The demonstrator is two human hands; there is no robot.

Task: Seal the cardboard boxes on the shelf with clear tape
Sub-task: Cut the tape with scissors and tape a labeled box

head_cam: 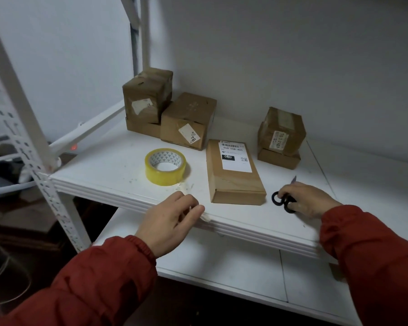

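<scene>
2 red sleeves (pixel 92 283) reach in from the bottom of the view. The left hand (pixel 172 222) sits at the front lip of the white shelf (pixel 104 165), its fingers curled, thumb and fingertips pinching a pale, crumpled tape strip (pixel 204 217) that lies over the shelf edge. To the right, the right hand (pixel 309 200) rests on the shelf with its fingers wrapped round the 2 black loops of the scissors (pixel 282 201); the blade tip pokes out beyond the knuckles, pointing away. Below the hands a lower shelf (pixel 222 267) shows.

Between the hands and a little further back, the flat box (pixel 233 180) lies lengthwise with a white shipping label on its far half. Just left of it the tape roll (pixel 165 167), yellowish and lying flat on its side, stands near the front edge, and a smear of tape trails from it toward the left hand.

Further back on the left, 1 labelled box (pixel 187 120) sits beside a stack of 2 (pixel 146 100), touching it. At the back right, well apart from those, another stack of 2 boxes (pixel 282 131) stands near the wall, the upper one tilted. A perforated white post (pixel 28 142) frames the left side.
</scene>
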